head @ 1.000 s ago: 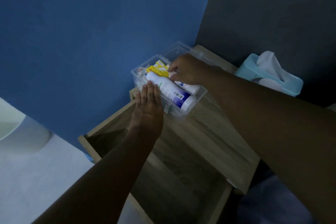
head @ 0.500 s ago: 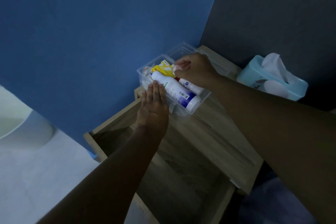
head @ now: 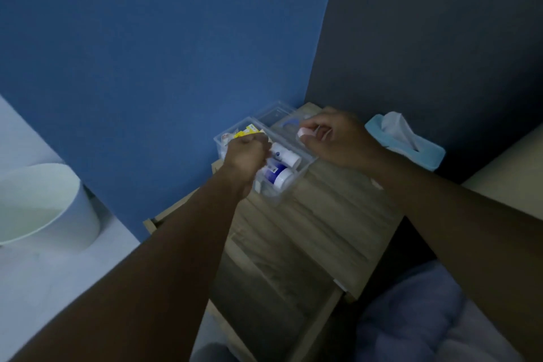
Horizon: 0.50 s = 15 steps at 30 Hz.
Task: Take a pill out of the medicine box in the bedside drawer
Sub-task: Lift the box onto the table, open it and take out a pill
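A small pale item (head: 302,132) is pinched in the right hand (head: 338,141), just right of the clear medicine box (head: 282,194); the left hand (head: 246,153), curled, contents unclear, hovers over it.

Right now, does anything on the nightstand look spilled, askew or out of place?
Nothing spilled. The clear medicine box sits at an angle on the nightstand top, its lid off behind it, and the drawer below hangs open.

Both forearms bare, reaching fwd from bottom corners. Left hand (head: 246,153) curled into loose fist, knuckles up, wrist about straight. Right hand (head: 335,138) higher and apart from left, fingers curled in, thumb and forefinger pinched on sth small and pale; can't tell what.
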### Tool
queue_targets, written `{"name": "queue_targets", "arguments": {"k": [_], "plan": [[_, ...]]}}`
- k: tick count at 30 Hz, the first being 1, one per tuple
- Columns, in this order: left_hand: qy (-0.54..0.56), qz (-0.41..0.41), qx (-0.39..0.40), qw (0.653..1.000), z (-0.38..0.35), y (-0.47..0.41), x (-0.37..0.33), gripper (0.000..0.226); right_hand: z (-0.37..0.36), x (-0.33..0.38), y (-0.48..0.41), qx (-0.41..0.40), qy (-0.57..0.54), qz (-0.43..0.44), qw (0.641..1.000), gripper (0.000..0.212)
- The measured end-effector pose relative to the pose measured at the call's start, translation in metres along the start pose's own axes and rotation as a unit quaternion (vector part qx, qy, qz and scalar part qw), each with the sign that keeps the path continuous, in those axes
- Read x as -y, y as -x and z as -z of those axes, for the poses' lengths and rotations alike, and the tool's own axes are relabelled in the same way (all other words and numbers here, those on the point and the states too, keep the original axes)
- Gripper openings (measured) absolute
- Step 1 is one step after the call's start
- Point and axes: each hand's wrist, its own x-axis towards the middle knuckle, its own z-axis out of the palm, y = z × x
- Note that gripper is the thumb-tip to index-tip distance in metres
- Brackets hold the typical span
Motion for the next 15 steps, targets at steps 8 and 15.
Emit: {"name": "queue_targets", "arguments": {"k": [8, 15], "plan": [[0.23, 0.081, 0.22, 0.945, -0.035, 0.065, 0.0, 0.026, 0.037, 0.026, 0.05, -0.007, 0.012, 0.068, 0.998, 0.031], [0.281, 0.072, 0.229, 0.929, -0.051, 0.094, 0.007, 0.034, 0.058, 0.034, 0.069, -0.002, -0.008, 0.076, 0.997, 0.02]]}}
